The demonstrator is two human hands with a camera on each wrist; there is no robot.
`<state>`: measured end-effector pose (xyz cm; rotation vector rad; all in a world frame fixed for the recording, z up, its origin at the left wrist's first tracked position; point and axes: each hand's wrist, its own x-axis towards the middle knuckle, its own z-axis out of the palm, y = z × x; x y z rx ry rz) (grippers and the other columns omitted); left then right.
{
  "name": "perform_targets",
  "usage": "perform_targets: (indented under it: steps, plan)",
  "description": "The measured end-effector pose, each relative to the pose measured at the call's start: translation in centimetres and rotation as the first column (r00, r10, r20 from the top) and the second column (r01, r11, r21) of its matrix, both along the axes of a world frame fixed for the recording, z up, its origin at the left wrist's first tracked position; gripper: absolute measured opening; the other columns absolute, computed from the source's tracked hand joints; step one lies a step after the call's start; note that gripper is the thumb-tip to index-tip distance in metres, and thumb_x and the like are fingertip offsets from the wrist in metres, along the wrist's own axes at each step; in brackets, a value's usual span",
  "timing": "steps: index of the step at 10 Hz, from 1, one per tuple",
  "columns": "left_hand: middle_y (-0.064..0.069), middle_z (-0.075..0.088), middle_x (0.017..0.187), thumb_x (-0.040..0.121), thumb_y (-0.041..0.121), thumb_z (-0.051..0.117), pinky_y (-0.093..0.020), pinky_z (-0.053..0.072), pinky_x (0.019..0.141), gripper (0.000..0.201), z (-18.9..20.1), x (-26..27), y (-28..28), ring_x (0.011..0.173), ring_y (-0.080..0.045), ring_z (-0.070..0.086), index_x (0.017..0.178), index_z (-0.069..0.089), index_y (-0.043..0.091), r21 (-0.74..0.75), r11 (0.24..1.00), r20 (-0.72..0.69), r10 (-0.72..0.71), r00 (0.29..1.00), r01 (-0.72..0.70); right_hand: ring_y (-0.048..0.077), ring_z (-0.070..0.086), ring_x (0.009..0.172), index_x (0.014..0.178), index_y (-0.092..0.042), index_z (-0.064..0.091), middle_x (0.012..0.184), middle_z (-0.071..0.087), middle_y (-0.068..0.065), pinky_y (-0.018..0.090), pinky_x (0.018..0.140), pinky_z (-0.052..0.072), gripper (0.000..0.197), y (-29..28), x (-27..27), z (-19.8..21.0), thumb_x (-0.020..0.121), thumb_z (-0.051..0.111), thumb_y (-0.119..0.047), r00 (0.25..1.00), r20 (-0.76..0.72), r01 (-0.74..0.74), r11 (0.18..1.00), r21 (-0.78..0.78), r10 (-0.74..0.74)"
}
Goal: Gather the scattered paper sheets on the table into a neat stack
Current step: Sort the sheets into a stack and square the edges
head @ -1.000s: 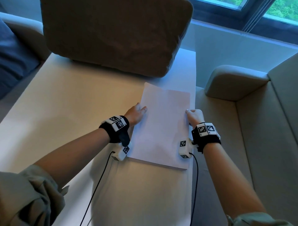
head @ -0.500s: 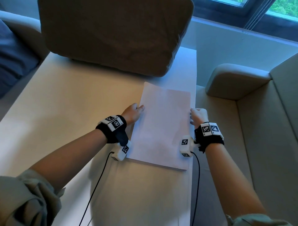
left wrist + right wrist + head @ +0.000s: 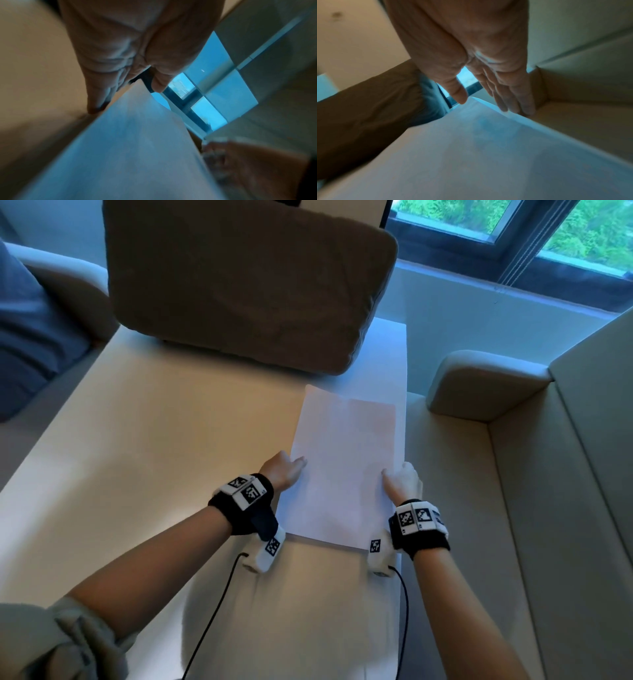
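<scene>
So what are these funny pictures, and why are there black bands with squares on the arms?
A person is tidying paper, and small cameras are strapped on. One sits on the head and looks down at both arms. One sits on each wrist, held by those black bands, and looks along the fingers, so those two pictures look tilted and blurry.

On the table lies a stack of white paper sheets. A big brown cushion stands behind it. Sofas are at both sides.

The left hand presses against the stack's left edge. The right hand is at its right edge, thumb on top. Neither has a full grip; they seem to be squeezing the sheets even.
</scene>
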<state>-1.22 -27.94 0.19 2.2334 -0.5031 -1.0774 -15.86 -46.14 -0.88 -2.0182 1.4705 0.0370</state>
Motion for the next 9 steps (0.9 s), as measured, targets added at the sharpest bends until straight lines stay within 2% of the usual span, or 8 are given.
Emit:
perform_targets:
  steps: [1, 2, 3, 4, 6, 8, 9]
  plan:
    - [-0.014, 0.002, 0.158, 0.098, 0.032, 0.043, -0.037, 0.015, 0.116, 0.066, -0.3, -2.3, 1.6, 0.146, -0.029, 0.006, 0.149, 0.012, 0.005, 0.103, 0.963, 0.320, -0.268, 0.909, 0.247, 0.031, 0.018, 0.143, 0.147, -0.010, 0.025, 0.156, 0.018, 0.015, 0.046, 0.112, 0.024, 0.060, 3.3, -0.2, -0.2, 0.095, 0.046, -0.032, 0.968, -0.120, -0.231, 0.969, -0.090, 0.220]
    - [-0.009, -0.012, 0.158, 0.100, 0.033, 0.034, -0.045, 0.011, 0.117, 0.061, -1.3, -5.4, 3.3, 0.146, -0.028, -0.008, 0.151, 0.009, 0.009, 0.324, 0.810, 0.475, -0.587, 0.656, 0.489, 0.029, -0.006, 0.146, 0.152, -0.024, 0.007, 0.159, -0.011, 0.004, 0.060, 0.112, 0.013, 0.067, 6.6, -0.9, -1.2, 0.097, 0.037, -0.045, 0.868, -0.321, -0.395, 0.918, 0.018, 0.379]
    - [-0.011, -0.016, 0.157, 0.102, 0.034, 0.026, -0.045, 0.002, 0.118, 0.062, -2.8, -6.7, 4.3, 0.146, -0.026, -0.012, 0.151, -0.001, 0.007, 0.438, 0.721, 0.415, -0.692, 0.590, 0.537, 0.027, -0.012, 0.146, 0.152, -0.025, -0.003, 0.158, -0.018, 0.003, 0.063, 0.111, 0.007, 0.066, 8.6, -1.5, -2.3, 0.098, 0.027, -0.049, 0.827, -0.372, -0.456, 0.890, -0.008, 0.420]
    - [-0.011, -0.022, 0.155, 0.102, 0.034, 0.022, -0.043, -0.003, 0.118, 0.063, -3.9, -7.3, 4.5, 0.145, -0.025, -0.017, 0.150, -0.009, 0.007, 0.441, 0.718, 0.387, -0.694, 0.607, 0.539, 0.025, -0.018, 0.145, 0.150, -0.026, -0.011, 0.156, -0.025, 0.001, 0.063, 0.112, 0.001, 0.063, 9.4, -2.5, -3.3, 0.098, 0.015, -0.051, 0.835, -0.357, -0.468, 0.882, -0.062, 0.418]
    - [-0.008, -0.027, 0.153, 0.101, 0.037, 0.018, -0.041, -0.007, 0.119, 0.064, -4.8, -8.0, 4.9, 0.144, -0.022, -0.021, 0.148, -0.014, 0.008, 0.384, 0.762, 0.430, -0.648, 0.629, 0.522, 0.021, -0.028, 0.141, 0.142, -0.029, -0.029, 0.148, -0.040, -0.003, 0.060, 0.113, -0.008, 0.062, 9.9, -3.1, -4.9, 0.097, 0.005, -0.053, 0.847, -0.328, -0.473, 0.875, -0.107, 0.418]
    - [-0.006, -0.027, 0.154, 0.100, 0.039, 0.016, -0.041, -0.006, 0.119, 0.064, -4.7, -7.9, 5.3, 0.144, -0.020, -0.019, 0.149, -0.015, 0.010, 0.389, 0.754, 0.425, -0.656, 0.624, 0.529, 0.020, -0.029, 0.141, 0.144, -0.029, -0.026, 0.148, -0.040, -0.003, 0.059, 0.111, -0.010, 0.062, 9.7, -3.2, -4.6, 0.097, 0.007, -0.054, 0.836, -0.361, -0.465, 0.883, -0.068, 0.413]
    - [-0.006, -0.018, 0.157, 0.101, 0.042, 0.019, -0.044, -0.003, 0.118, 0.065, -3.4, -6.9, 5.1, 0.146, -0.022, -0.011, 0.151, -0.008, 0.011, 0.448, 0.711, 0.393, -0.701, 0.595, 0.541, 0.022, -0.021, 0.144, 0.148, -0.025, -0.019, 0.153, -0.032, 0.000, 0.061, 0.111, -0.006, 0.064, 9.8, -2.5, -3.4, 0.098, 0.009, -0.053, 0.830, -0.378, -0.457, 0.888, -0.040, 0.410]
